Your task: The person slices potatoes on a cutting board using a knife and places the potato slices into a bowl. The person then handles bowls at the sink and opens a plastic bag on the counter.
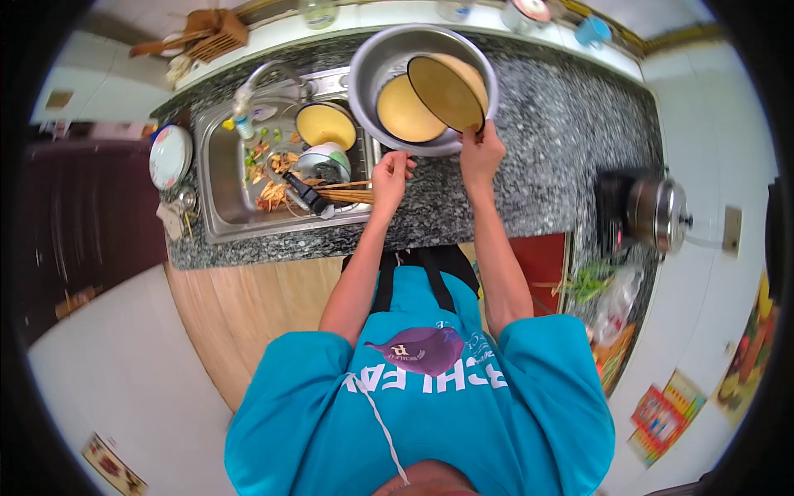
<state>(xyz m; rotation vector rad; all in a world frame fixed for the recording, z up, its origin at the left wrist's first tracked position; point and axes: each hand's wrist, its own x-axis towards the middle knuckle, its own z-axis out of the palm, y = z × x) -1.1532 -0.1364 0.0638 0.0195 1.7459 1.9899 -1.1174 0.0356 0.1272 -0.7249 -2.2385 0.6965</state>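
My right hand (482, 159) grips the rim of a yellow enamel-look bowl (447, 93) with a dark edge, held tilted over a grey metal basin (361, 112). Inside the basin lies another yellow bowl (409, 112); more yellow shows behind the held one. Close to the basin's near rim, my left hand (392, 178) has its fingers curled in, with nothing visible in them. Left of it, the steel sink (219, 194) contains a yellow bowl (325, 126), a pale patterned bowl (327, 159), chopsticks (346, 195), a black-handled utensil (306, 194) and food scraps (273, 194).
A faucet (277, 70) curves over the sink. Stacked plates (171, 157) stand at the counter's left end. On the right are a metal pot (657, 215), green vegetables (589, 281) and a plastic bag (619, 306). A blue cup (592, 31) sits on the back ledge.
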